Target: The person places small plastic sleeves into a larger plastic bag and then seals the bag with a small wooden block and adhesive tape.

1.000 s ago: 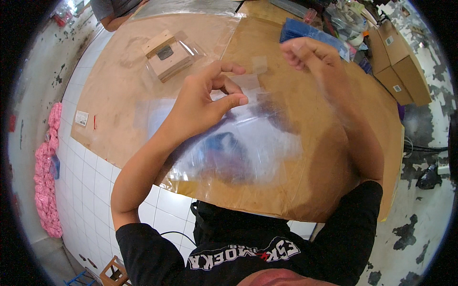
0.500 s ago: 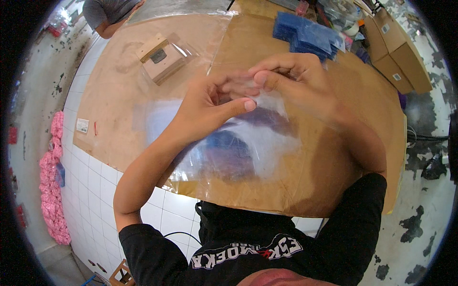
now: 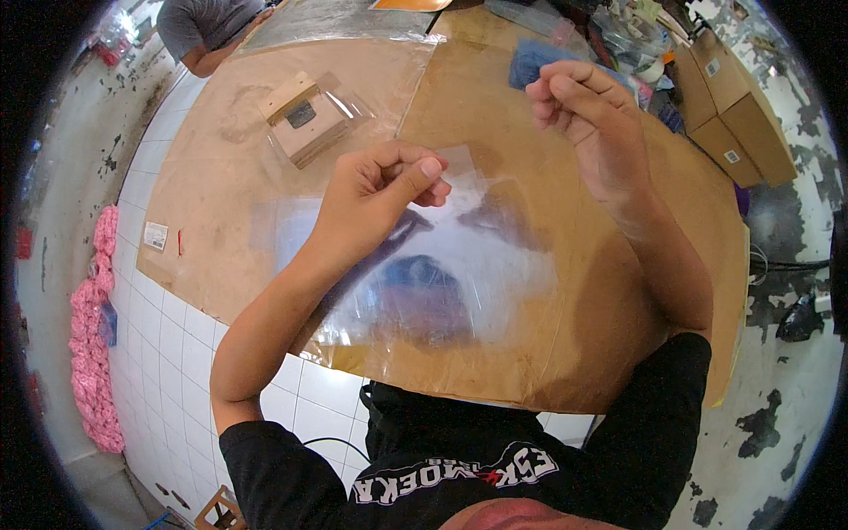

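A pile of clear plastic sheets or bags (image 3: 503, 287) lies on the brown-covered table in front of me, glossy with reflections. Above the pile's far edge is my left hand (image 3: 375, 190), its thumb pressed against curled fingers; anything between them is too clear or small to make out. My right hand (image 3: 596, 128) is raised farther right, thumb and fingertips pinched together, and what they may hold does not show. Behind it, partly covered by the fingers, lies a stack of blue film pieces (image 3: 527, 66).
A wooden block fixture (image 3: 314, 137) with a dark patch stands far left on the table (image 3: 212, 168). Cardboard boxes (image 3: 738, 106) and plastic clutter are at the far right. Another person's arm (image 3: 208, 60) rests at the far left edge. Pink bundles (image 3: 93, 353) lie by the wall.
My right hand has moved away from my left, up and right toward the blue stack. My left fingers have curled in. An orange item now shows at the top edge.
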Motion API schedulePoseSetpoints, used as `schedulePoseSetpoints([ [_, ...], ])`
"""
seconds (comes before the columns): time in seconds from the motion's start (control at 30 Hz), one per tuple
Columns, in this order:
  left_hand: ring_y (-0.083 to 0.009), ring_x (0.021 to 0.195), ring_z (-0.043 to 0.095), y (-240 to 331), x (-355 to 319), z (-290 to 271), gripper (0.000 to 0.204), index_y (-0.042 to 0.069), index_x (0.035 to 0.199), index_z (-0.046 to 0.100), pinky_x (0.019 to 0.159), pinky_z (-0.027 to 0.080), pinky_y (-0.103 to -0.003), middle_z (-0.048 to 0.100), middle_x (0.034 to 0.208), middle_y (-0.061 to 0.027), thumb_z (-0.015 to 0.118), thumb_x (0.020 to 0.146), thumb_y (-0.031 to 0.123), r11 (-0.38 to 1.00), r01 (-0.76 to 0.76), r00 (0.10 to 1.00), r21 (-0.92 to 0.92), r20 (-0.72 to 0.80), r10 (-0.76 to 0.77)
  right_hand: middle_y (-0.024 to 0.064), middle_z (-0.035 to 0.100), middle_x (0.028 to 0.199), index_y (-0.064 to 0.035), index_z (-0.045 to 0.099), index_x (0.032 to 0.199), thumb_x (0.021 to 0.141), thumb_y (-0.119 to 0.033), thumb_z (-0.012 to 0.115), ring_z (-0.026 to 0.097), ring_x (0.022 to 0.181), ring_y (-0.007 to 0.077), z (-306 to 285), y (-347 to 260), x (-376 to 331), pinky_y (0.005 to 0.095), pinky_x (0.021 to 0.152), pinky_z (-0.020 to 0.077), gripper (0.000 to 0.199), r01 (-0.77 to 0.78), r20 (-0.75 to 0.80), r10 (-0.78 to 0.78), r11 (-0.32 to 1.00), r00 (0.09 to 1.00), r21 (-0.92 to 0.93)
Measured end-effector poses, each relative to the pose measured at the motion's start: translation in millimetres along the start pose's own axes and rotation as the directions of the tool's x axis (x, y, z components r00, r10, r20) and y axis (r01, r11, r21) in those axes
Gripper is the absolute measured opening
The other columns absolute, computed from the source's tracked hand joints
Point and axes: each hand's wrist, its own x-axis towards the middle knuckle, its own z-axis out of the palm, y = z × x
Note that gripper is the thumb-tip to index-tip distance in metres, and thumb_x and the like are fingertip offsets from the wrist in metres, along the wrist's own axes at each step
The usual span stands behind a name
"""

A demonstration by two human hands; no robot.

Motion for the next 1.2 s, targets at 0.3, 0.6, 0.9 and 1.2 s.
schedulePoseSetpoints([
  [0.3, -0.0077, 0.068, 0.056, 1, 2, -10, 0.020, -0.001, 0.091, 0.064, 0.063, 0.046, -0.022, 0.060, 0.071, -0.0020, 0.061, 0.092, 0.019, 0.992, -0.072, 0.995, 0.101, -0.056, 0.078, 0.0033, 0.066, 0.083, -0.0019, 0.064, 0.101, 0.088, -0.023, 0.064, 0.058, 0.068, 0.0077, -27, -22, 19, 0.0224, 0.061, 0.0475, 0.025, -0.226, 0.165, 0.282, 0.929, 0.945, -0.293],
  [0.6, -0.0073, 0.069, 0.055, 3, 0, -14, 0.018, -0.001, 0.089, 0.063, 0.064, 0.044, -0.022, 0.060, 0.074, -0.0014, 0.059, 0.092, 0.016, 0.960, -0.124, 0.985, 0.252, -0.083, 0.149, 0.0019, 0.065, 0.078, -0.0013, 0.066, 0.096, 0.086, -0.017, 0.067, 0.055, 0.062, 0.0038, -27, -35, 18, 0.0182, 0.056, 0.0438, 0.019, -0.089, 0.170, 0.248, 0.773, 0.954, -0.628],
  [0.9, -0.0094, 0.072, 0.059, 7, 4, -14, 0.019, -0.002, 0.092, 0.064, 0.068, 0.048, -0.023, 0.064, 0.082, -0.0037, 0.062, 0.092, 0.018, 0.984, -0.162, 0.975, 0.076, -0.142, 0.172, 0.0023, 0.065, 0.077, -0.0016, 0.067, 0.096, 0.087, -0.023, 0.066, 0.056, 0.062, 0.0053, -22, -31, 14, 0.0192, 0.056, 0.0451, 0.023, -0.139, 0.158, 0.242, 0.865, 0.957, -0.481],
  [1.2, -0.0099, 0.072, 0.060, 5, 5, -14, 0.018, -0.002, 0.093, 0.065, 0.069, 0.051, -0.023, 0.064, 0.080, -0.0049, 0.063, 0.091, 0.016, 0.988, -0.134, 0.973, 0.079, -0.178, 0.146, 0.0038, 0.064, 0.077, -0.0007, 0.066, 0.097, 0.089, -0.021, 0.064, 0.057, 0.059, 0.0067, -23, -30, 16, 0.0203, 0.055, 0.0480, 0.023, -0.146, 0.124, 0.222, 0.886, 0.967, -0.440],
])
